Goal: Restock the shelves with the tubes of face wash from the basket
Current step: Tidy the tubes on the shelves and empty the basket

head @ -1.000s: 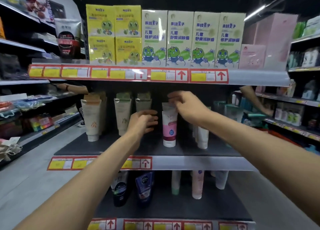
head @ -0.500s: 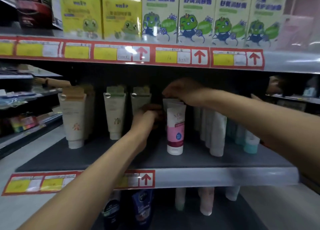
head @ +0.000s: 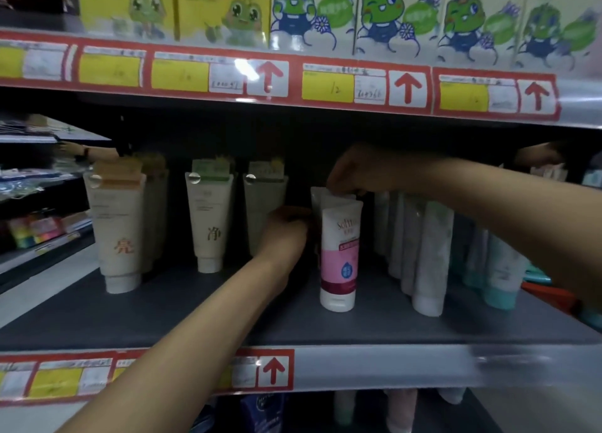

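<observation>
A row of pink and white face wash tubes (head: 338,257) stands cap-down in the middle of the dark shelf (head: 195,309). My right hand (head: 358,172) reaches in from the right and pinches the top edge of a tube behind the front one. My left hand (head: 286,234) lies against the left side of the same row with its fingers curled. Its fingertips are hidden behind the front tube. The basket is out of view.
Beige tubes (head: 117,234) stand at the left of the shelf, white tubes (head: 430,257) and teal ones (head: 501,279) at the right. Frog-printed boxes (head: 309,12) fill the shelf above. More tubes (head: 400,410) stand below. Another person's arm (head: 88,152) shows behind, at the left.
The camera has moved closer to the shelf. My right hand has gone deeper over the tops of the pink tubes, and my left hand has closed in against their left side.
</observation>
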Motion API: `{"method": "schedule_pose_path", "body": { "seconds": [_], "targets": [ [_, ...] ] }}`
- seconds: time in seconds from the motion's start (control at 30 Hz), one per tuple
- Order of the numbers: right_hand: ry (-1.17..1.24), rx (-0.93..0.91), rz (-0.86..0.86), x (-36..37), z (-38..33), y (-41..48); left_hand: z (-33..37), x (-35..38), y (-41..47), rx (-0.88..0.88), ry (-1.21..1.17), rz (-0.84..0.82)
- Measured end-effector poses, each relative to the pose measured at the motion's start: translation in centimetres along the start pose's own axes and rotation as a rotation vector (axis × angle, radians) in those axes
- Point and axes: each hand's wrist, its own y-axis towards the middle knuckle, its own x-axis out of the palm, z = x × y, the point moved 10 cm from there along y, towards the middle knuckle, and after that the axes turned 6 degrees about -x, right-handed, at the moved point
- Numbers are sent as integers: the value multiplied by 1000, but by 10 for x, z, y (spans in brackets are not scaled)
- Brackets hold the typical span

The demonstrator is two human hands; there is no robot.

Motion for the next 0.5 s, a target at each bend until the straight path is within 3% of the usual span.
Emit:
{"method": "schedule_pose_path", "body": {
  "seconds": [0.13,0.27,0.5],
  "targets": [
    [80,79,8,1,15,0,-13,7,2,-47,-41,4],
    [0,166,-49,13,27,4,-20,11,4,-70,-46,-2],
    [-19,152,71,9,34,9,-33,16,6,-45,129,-64]
  ]
}}
